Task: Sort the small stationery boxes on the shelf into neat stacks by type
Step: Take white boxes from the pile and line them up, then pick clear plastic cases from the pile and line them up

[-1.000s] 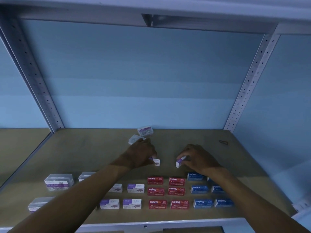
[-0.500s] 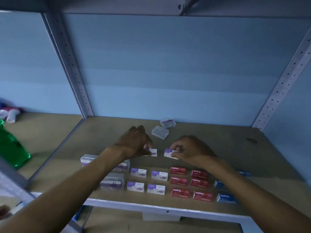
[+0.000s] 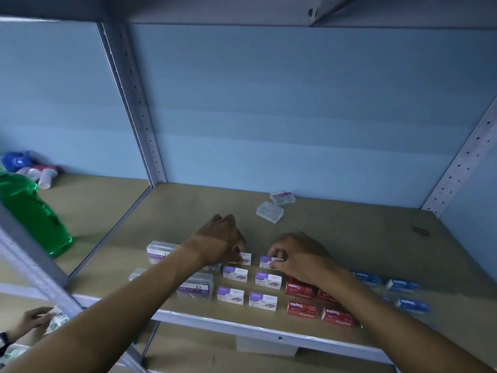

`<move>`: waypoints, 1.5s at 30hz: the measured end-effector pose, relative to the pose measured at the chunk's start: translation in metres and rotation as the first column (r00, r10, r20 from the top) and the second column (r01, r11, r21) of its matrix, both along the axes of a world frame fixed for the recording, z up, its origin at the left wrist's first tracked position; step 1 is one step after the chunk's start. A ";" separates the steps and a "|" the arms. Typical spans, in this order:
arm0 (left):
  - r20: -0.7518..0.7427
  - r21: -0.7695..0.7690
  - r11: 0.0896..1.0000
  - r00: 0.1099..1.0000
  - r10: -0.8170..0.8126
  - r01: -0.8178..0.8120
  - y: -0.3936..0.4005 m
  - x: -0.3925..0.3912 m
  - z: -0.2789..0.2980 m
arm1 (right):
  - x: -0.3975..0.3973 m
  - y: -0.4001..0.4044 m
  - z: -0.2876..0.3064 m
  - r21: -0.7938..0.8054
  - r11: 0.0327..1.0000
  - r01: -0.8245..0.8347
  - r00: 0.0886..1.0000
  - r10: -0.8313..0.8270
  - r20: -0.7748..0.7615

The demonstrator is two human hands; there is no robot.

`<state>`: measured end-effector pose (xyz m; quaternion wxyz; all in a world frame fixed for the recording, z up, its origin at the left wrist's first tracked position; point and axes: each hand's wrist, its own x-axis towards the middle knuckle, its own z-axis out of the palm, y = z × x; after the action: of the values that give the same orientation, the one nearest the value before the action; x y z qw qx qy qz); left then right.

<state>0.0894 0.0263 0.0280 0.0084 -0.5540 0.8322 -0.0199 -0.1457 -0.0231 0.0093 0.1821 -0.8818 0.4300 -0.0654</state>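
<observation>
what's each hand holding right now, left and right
Left hand: pinching a small white-and-purple box.
Right hand: pinching another white-and-purple box.

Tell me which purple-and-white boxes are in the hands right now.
The two in the back row: the left hand pinches one box, the right hand the other. The four boxes in front lie untouched on the shelf.
</observation>
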 end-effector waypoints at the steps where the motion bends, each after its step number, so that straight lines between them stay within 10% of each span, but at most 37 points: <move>1: -0.004 0.003 1.000 1.000 0.004 -0.004 0.000 0.000 -0.001 | 0.000 0.001 0.000 0.008 1.000 -0.002 1.000 0.002 -0.001; 11: -0.174 0.011 0.997 0.982 0.077 -0.076 -0.018 -0.001 0.010 | -0.013 -0.033 0.008 -0.056 0.994 0.091 0.986 -0.082 0.146; 32: -0.075 0.115 0.971 0.972 0.221 -0.212 -0.090 -0.027 -0.016 | 0.009 -0.141 0.023 -0.033 0.999 0.003 0.837 -0.020 -0.546; 45: -0.172 -0.052 0.982 0.971 0.169 -0.180 -0.075 -0.011 -0.017 | -0.006 -0.135 0.013 -0.119 0.993 -0.017 0.954 -0.019 -0.300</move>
<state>0.0789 -0.0486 0.0113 -0.0782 -0.6249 0.7768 -0.0009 -0.1515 -0.1581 0.0221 0.0614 -0.8907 0.4484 0.0435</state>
